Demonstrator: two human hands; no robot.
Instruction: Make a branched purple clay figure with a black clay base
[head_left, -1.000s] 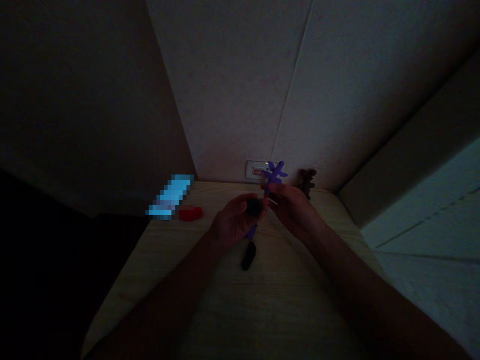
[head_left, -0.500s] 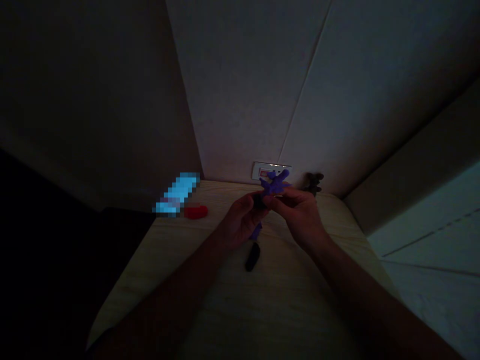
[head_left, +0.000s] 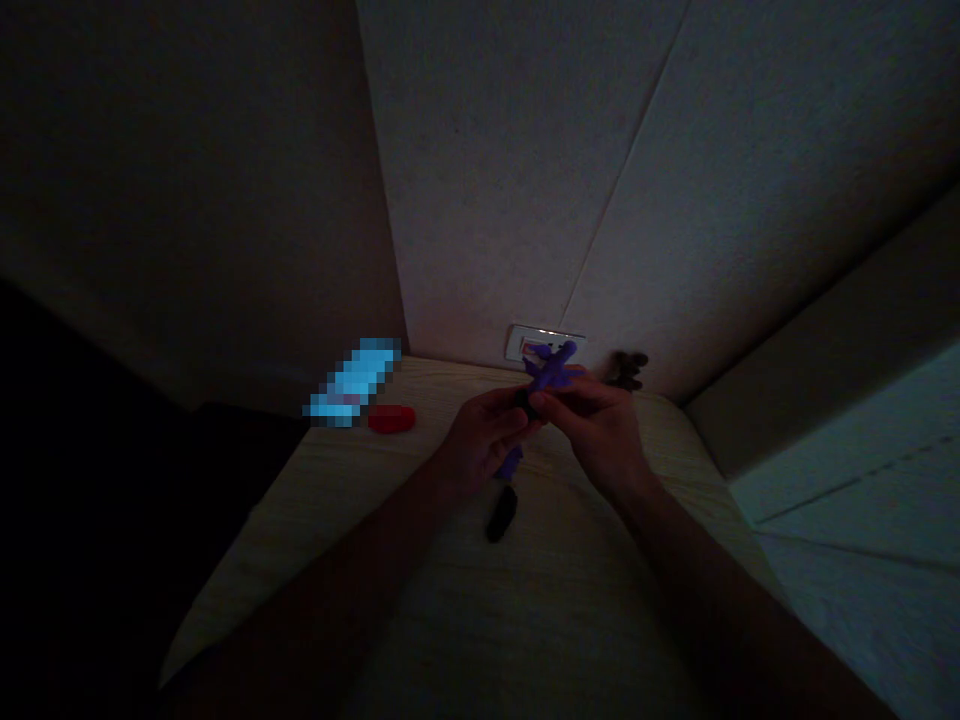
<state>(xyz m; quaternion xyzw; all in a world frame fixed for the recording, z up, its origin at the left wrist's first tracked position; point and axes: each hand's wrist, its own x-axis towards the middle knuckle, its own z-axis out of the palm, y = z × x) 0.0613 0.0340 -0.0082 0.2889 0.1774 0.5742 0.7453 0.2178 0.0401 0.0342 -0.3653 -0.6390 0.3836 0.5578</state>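
The scene is very dark. Both my hands meet above the far part of a pale wooden table (head_left: 570, 600). My right hand (head_left: 596, 425) pinches a purple branched toy piece (head_left: 551, 367) that sticks up from its fingers. Curled against it, my left hand (head_left: 484, 440) holds a small dark round part, with a purple bit (head_left: 511, 462) showing below its palm. A short black cylinder (head_left: 501, 513) lies on the table just under the hands.
A red object (head_left: 391, 419) and a lit blue blurred patch (head_left: 352, 383) lie at the table's far left. A dark small figure (head_left: 627, 370) stands at the far right by a wall socket plate (head_left: 525, 342). Padded walls close in behind.
My hands have drawn closer together, and the purple piece has tilted down toward the dark part in my left hand. The view has shifted slightly.
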